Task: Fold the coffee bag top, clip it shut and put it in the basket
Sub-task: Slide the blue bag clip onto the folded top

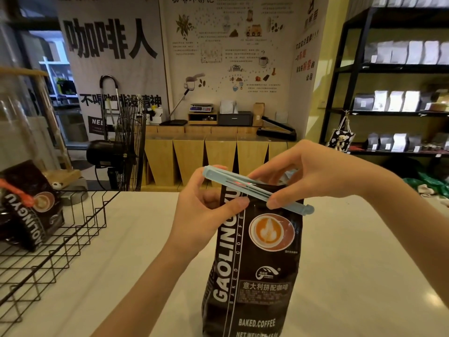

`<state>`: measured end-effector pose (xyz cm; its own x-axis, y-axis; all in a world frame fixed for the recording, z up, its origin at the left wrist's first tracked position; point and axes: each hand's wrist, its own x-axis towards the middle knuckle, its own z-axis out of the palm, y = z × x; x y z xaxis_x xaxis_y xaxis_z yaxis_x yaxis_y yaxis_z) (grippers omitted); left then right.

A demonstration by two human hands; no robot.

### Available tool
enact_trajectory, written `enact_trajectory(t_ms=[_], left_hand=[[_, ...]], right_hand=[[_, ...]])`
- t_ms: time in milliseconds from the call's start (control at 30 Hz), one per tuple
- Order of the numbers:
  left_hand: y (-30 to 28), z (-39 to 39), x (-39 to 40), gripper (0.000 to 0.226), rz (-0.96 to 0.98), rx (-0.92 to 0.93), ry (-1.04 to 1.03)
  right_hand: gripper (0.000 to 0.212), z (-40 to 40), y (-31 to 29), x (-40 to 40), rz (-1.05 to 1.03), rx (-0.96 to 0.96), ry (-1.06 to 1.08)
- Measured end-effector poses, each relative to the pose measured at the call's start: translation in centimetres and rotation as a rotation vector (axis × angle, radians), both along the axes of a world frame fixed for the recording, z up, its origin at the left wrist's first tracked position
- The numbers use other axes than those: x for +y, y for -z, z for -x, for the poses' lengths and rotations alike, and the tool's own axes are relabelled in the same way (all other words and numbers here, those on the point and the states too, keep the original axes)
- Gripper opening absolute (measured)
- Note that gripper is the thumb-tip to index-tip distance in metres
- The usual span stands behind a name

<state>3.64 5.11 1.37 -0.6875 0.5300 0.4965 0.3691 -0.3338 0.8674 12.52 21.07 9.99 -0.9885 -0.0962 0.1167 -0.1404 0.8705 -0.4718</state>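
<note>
A tall black coffee bag [255,263] stands upright on the white counter, its top folded over. A long light-blue clip [257,189] lies across the folded top, slanting down to the right. My left hand [204,215] grips the bag's upper left edge, with its fingers under the clip's left end. My right hand [313,176] pinches the clip near its right end, thumb in front and fingers behind. The black wire basket [73,229] sits at the left of the counter.
Inside the basket lies another black coffee bag [29,205] with an orange clip [17,190] on it. A black fan [121,147] stands beyond the counter's far edge. Black shelves [398,69] with bags fill the right background.
</note>
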Motion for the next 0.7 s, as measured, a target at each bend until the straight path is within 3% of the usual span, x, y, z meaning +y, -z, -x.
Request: enact_trajectory(t_ms=[133, 367, 567, 700], left_hand=[[0.0, 0.2, 0.0, 0.048, 0.002, 0.041, -0.003], [0.2, 0.0, 0.0, 0.072, -0.033, 0.226, -0.089], [0.7, 0.1, -0.5, 0.047, -0.036, 0.294, -0.111], [0.5, 0.1, -0.7, 0.029, -0.099, 0.132, -0.102]], right_hand=[[0.04, 0.2, -0.3, -0.5, -0.068, -0.007, 0.012], [0.039, 0.4, -0.1, -1.4, -0.154, -0.007, -0.013], [0.037, 0.5, 0.2, -1.4, -0.157, 0.028, -0.002], [0.036, 0.5, 0.6, -1.3, -0.104, 0.058, -0.009]])
